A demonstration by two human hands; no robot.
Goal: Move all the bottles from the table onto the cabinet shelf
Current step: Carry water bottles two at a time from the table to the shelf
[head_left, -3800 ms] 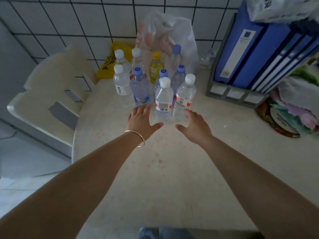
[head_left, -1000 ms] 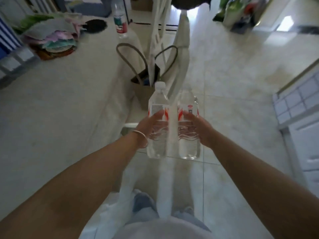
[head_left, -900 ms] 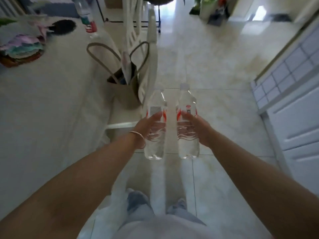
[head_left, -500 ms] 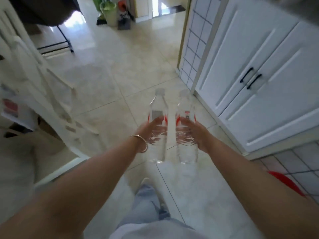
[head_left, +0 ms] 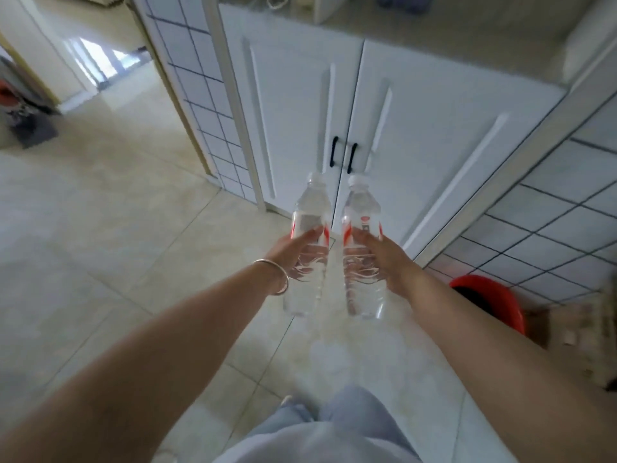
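Half a second ago the white cabinet (head_left: 384, 105) sat off to the right with its doors seen at a slant; now it stands straight ahead of the person, its two black handles (head_left: 343, 155) just above the bottle caps, both doors shut. Left of the cabinet, a tiled wall edge (head_left: 200, 105) ends at a corner, and beyond it open pale floor (head_left: 100, 228) runs to a bright doorway, with nothing on the tiles near the person. The left hand (head_left: 293, 252), a silver bangle (head_left: 277, 277) on its wrist, is wrapped around the left bottle (head_left: 309, 248), clear with a red-and-white label, held upright in front of the cabinet's left door. The right bottle (head_left: 362, 248), of the same kind, hangs just beside it with a narrow gap between, clasped by the right hand (head_left: 384, 259) before the right door. Both bottles are well above the floor, near the doors but apart from them. Right of the cabinet, low against the tiled wall, sits a red basin (head_left: 494, 295), close by the right forearm
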